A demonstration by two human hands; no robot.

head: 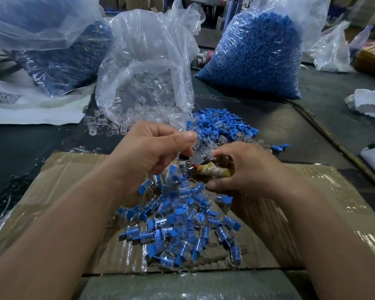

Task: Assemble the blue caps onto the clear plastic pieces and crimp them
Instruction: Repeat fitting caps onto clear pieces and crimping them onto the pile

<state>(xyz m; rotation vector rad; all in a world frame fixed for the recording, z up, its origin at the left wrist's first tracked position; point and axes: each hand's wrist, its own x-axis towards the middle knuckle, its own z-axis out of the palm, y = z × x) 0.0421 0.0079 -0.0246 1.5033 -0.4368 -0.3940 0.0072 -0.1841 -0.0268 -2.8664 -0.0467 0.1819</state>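
My left hand pinched a small clear plastic piece between thumb and forefinger, presenting it to the cloth-wrapped crimping tool gripped by my right hand. Loose blue plastic caps lay at one o'clock, within reach; capped pieces were heaped at six o'clock.

Dark, scuffed table under soft, even light. On its near part, a flattened cardboard sheet wrapped in glossy clear film. Far left, a white sheet printed with a QR code. Along the right, a thin cord and a crumpled white cloth. Beyond the far edge, a metal post.
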